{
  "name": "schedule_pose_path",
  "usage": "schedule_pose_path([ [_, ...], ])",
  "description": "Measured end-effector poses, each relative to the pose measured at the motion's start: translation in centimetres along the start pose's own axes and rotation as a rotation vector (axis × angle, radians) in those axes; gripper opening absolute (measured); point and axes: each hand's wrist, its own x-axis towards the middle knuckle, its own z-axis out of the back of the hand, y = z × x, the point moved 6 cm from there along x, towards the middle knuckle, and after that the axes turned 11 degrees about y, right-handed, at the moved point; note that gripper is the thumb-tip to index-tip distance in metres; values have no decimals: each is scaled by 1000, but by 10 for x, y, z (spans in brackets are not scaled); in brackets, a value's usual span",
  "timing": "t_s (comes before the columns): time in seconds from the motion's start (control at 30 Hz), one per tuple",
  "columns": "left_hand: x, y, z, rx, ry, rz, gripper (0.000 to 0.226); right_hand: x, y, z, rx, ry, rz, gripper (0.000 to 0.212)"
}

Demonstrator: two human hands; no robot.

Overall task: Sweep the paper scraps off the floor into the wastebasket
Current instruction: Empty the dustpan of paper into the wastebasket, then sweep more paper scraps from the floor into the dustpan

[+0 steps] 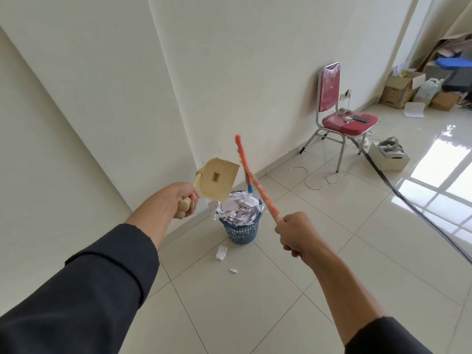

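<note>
Floor [293, 290]: glossy off-white square tiles, thin dark grout lines, strong window glare at right. White wall [115, 85] meets the floor along a low skirting, with a corner pillar jutting out at left.

Blue mesh wastebasket [241, 229] stands on the tile just off the skirting, heaped over the rim with crumpled paper scraps [238, 206]. A few scraps hang over its left rim. Two strays lie on the floor in front: a larger folded scrap [221, 252] near the basket base, and a small bit [233, 271] further toward the camera.

Left hand [178, 199]: fingers wrapped tight round the cream dustpan handle. Dustpan [218, 178] is tipped up above the basket's left rim, underside with a brown label facing the camera.

Right hand [293, 232]: fist closed round the lower end of the orange broom handle [258, 186]. The stick angles up and left across the basket's right side. A second orange-and-blue shaft runs beside it behind the basket; can't tell if it's part of the same broom.

Room, right side: red padded chair [342, 118] with chrome legs against the wall, a phone and small electronics on the seat. White cable [315, 178] looped on the tiles below it. Open white box [388, 154] holding a headset-like device beside the chair. Black cable strip [419, 210] runs diagonally over the floor. Far corner: cardboard boxes [401, 89], a blue board and a loose white sheet.
</note>
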Motion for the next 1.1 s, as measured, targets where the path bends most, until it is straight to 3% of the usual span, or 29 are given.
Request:
schedule_pose_path([
  [0.13, -9, 13, 36, -188, 47, -21, 28, -5, 8, -25, 277, 81, 22, 17],
  [0.33, -24, 53, 86, -344, -11, 16, 24, -4, 6, -64, 201, 209, 2, 15],
  [0.57, -8, 142, 123, -342, -107, 190, 22, 26, -36, -117, 151, 359, -142, 7],
  [0.83, 51, 246, 93, -528, -204, 364, 15, 96, -120, -162, 232, 448, -521, 13],
  [1.1, 79, 239, 33, -721, -239, 436, 13, 92, -168, -80, 429, 384, -703, 9],
])
